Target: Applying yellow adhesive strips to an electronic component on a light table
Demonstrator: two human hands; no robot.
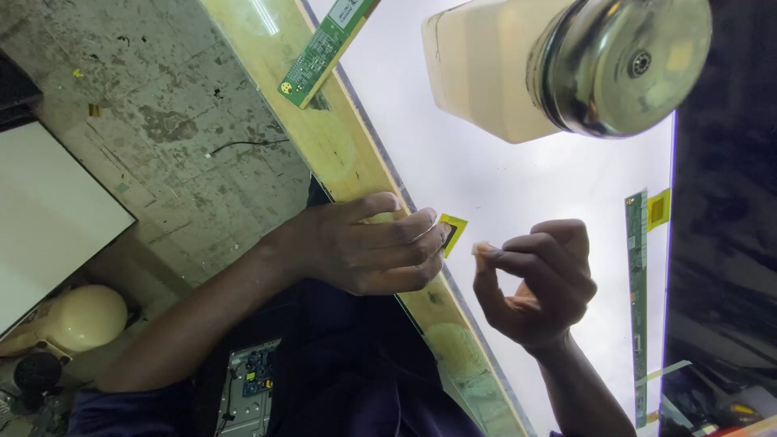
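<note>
I see the left hand (368, 243) pinching a small yellow flat flex piece with a dark centre (452, 232) over the edge of the glowing white panel (518, 186). The right hand (538, 279) nips what may be a pale swab tip (481, 248) just beside it; a cloudy plastic bottle with a metal cap (518, 65) stands beyond

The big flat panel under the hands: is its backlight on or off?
On. The panel glows an even bright white across its whole visible face, and the left hand, right hand and the bottle show dark or translucent against it.
</note>
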